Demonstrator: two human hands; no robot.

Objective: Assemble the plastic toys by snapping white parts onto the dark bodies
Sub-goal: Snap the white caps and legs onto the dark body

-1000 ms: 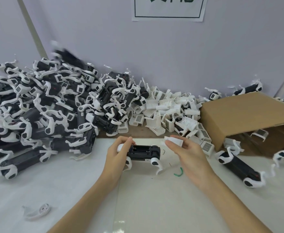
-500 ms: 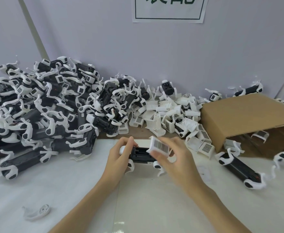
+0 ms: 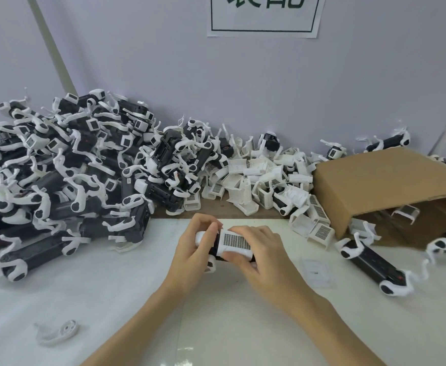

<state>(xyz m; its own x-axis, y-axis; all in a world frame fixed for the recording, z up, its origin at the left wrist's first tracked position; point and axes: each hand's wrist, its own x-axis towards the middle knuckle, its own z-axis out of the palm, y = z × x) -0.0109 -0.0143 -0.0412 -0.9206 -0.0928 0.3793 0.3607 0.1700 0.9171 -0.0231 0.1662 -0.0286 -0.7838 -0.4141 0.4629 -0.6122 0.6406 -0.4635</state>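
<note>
At the middle of the table, both hands meet on one toy. My left hand (image 3: 194, 245) grips the left end of a dark toy body (image 3: 213, 250) with white legs; most of the body is hidden. My right hand (image 3: 258, 256) presses a white cover with a dotted grid (image 3: 233, 240) down on top of that body, thumb at its near edge. A heap of loose white covers (image 3: 264, 180) lies behind the hands against the wall.
A big pile of dark toys with white legs (image 3: 66, 175) fills the left. A tipped cardboard box (image 3: 380, 186) lies at the right, with two dark bodies (image 3: 375, 268) in front of it. A loose white leg (image 3: 58, 332) lies near left. A clear plastic piece (image 3: 315, 272) lies right of my hands.
My right hand carried the white cover from the right, turned it grid side up, and lowered it onto the dark body. The left hand kept its hold on the body.
</note>
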